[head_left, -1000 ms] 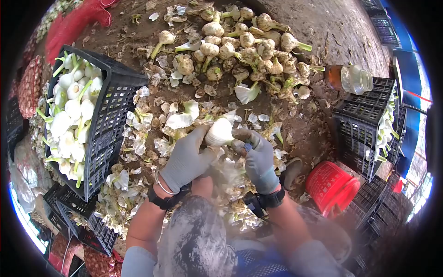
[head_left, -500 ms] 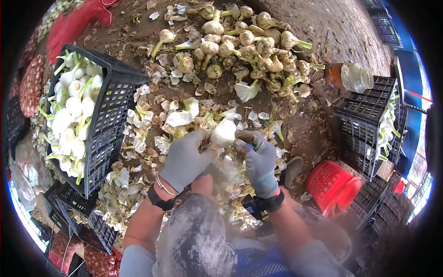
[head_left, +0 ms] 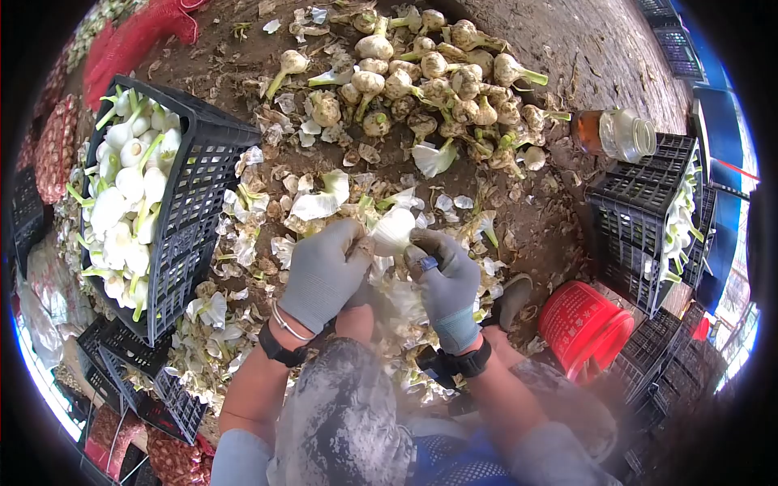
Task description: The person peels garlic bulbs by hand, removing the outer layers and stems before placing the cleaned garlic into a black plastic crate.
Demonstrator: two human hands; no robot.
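Observation:
A white, partly peeled garlic bulb (head_left: 393,230) is held between my two gloved hands, above the litter of skins. My left hand (head_left: 326,271) pinches its left side between thumb and fingers. On its right side, the closed thumb and forefinger of my right hand (head_left: 446,279) grip the edge of the bulb or its skin. A small blue piece (head_left: 428,263) sits at my right thumb; its kind is hard to make out. Peeled skins (head_left: 324,198) lie just beyond the bulb. Farther off is a heap of unpeeled garlic bulbs (head_left: 438,81) with stems.
A black crate (head_left: 207,186) of white garlic stands tilted at left. To the right are another crate (head_left: 640,211), a jar (head_left: 620,136) with amber liquid and a red bucket (head_left: 579,324). Red mesh sacks (head_left: 134,44) lie at upper left.
My right hand has moved slightly left and closed in against the bulb's right side. The bulb has turned a little, and my left hand has barely shifted.

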